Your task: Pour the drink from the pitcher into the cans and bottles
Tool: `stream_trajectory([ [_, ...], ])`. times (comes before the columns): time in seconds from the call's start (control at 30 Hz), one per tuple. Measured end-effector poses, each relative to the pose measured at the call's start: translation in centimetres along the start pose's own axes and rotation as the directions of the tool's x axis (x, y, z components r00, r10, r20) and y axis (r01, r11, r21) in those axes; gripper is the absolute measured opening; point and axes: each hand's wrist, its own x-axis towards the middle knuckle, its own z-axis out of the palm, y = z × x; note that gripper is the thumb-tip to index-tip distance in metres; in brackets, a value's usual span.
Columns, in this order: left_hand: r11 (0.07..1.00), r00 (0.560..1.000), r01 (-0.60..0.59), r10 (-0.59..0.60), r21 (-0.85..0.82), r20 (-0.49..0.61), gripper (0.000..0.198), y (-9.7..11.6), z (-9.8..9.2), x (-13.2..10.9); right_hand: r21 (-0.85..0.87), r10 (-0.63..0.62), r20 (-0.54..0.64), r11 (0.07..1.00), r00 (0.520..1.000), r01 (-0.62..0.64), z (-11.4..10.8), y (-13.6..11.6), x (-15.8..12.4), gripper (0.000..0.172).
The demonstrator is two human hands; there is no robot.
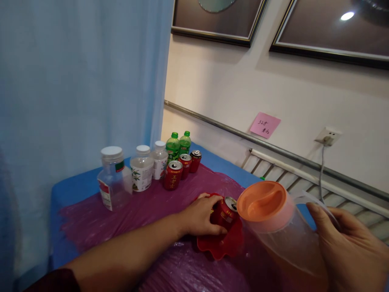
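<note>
My left hand [204, 217] is wrapped round a red drink can [224, 215], which tilts slightly, its opened top up. Under the can lies a red dish with a wavy rim [217, 247]; whether the can rests on it is hard to tell. My right hand [349, 239] grips the handle of a clear plastic pitcher [291, 239] with an orange lid [263, 202]. The pitcher leans left, and its lid edge is close beside the can's top. Whether liquid passes between them cannot be seen.
Purple plastic sheeting [146, 231] covers much of the blue table [75, 186]. Standing behind are several red cans [173, 176], clear white-capped bottles [142, 170] and two green bottles [173, 148]. A blue curtain [82, 81] hangs left; a radiator [282, 174] lines the wall.
</note>
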Motion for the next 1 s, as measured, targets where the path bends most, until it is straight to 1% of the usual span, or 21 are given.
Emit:
stream_trajectory([
  [0.1, 1.000, 1.000, 0.003, -0.003, 0.002, -0.008, 0.084, -0.1, 0.0, 0.0, -0.035, 0.039, -0.015, 0.999, 0.999, -0.040, -0.2, -0.4, 0.0, 0.050],
  [0.23, 1.000, 1.000, -0.010, 0.010, 0.007, -0.013, 0.083, -0.3, 0.1, 0.0, -0.033, 0.047, -0.010, 0.998, 0.999, -0.048, -0.3, -0.7, 0.0, 0.048],
  [0.5, 0.999, 0.999, -0.029, 0.029, -0.024, -0.027, 0.083, -0.4, 0.2, 0.0, -0.053, 0.031, -0.002, 0.998, 1.000, -0.031, -0.2, 0.1, 0.0, 0.049],
  [0.6, 0.999, 0.999, -0.036, 0.034, -0.041, -0.034, 0.083, -0.4, 0.2, 0.0, -0.034, 0.025, -0.003, 0.999, 1.000, -0.025, -0.2, 0.2, 0.0, 0.049],
  [0.77, 0.999, 0.999, -0.037, 0.036, -0.039, -0.033, 0.083, -0.3, 0.2, 0.0, -0.041, 0.003, -0.008, 0.999, 1.000, -0.003, 0.0, 0.4, 0.0, 0.052],
  [0.9, 0.999, 0.999, -0.040, 0.038, -0.032, -0.033, 0.082, -0.2, 0.1, 0.0, -0.042, 0.021, 0.002, 0.999, 1.000, -0.021, 0.1, 0.5, 0.0, 0.054],
  [1.0, 0.999, 0.999, -0.032, 0.031, -0.025, -0.030, 0.081, -0.2, 0.1, 0.0, -0.044, 0.030, -0.004, 0.999, 1.000, -0.031, 0.1, 0.5, 0.0, 0.053],
])
